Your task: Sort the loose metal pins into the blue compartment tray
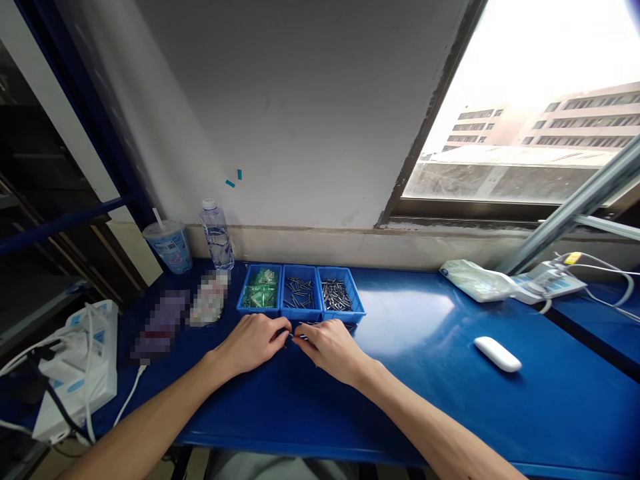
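At my far left a white power strip (103, 373), tangled with cables, lies on the blue table (410, 380). Beside it is a purple item (163, 323), blurred out, with a white cord (131, 393) running from its near end. Behind that stands a patterned blue cup (173, 250) with a straw, then a pale item (209, 299), blurred too, and an upright clear bottle (218, 240) near the wall.

Next comes my left hand (257, 341), curled low over the table, thumb and forefinger drawn close together at a slim metal piece (294, 336) — whether they grip it I cannot tell. Just beyond my hands three blue bins stand side by side: the left bin (257, 309) with shiny green contents, the middle bin (300, 313) with a loose scatter of screws (299, 293), the right bin (344, 316) heaped more thickly with them.

My right hand (327, 343) pinches the metal piece between thumb and forefinger, the tips nearly meeting my left ones. More thin metal pieces (352, 328) lie on the table behind it, partly hidden.

Farther right are a plastic-wrapped package (473, 280), a smooth white object (497, 354) nearer me — and a second power strip (550, 281) beside a slanting metal bar (575, 207).
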Tool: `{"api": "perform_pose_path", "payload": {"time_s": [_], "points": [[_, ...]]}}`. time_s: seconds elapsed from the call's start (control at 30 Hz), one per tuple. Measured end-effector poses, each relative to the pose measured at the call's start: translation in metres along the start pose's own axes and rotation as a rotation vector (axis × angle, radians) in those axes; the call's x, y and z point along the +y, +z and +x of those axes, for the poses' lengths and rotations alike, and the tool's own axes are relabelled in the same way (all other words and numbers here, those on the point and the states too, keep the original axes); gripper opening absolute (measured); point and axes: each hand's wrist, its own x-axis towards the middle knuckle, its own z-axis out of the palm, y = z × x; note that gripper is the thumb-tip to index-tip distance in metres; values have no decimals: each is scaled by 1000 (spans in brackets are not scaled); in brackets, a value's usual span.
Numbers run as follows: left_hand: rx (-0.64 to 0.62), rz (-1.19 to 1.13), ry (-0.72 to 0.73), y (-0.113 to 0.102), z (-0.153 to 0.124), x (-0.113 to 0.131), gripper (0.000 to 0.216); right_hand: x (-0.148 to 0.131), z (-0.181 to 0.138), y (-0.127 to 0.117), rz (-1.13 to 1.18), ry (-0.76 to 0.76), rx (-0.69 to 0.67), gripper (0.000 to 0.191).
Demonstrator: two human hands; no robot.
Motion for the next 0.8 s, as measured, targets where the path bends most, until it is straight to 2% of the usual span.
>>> {"api": "perform_pose_path", "payload": {"time_s": [0.43, 0.8], "points": [[6, -36, 16, 1, -2, -1, 20, 4, -3, -1, 15, -76, 66, 24], [0, -74, -6, 0, 0, 4, 12, 3, -2, -3, 1, -46, 7, 13]]}}
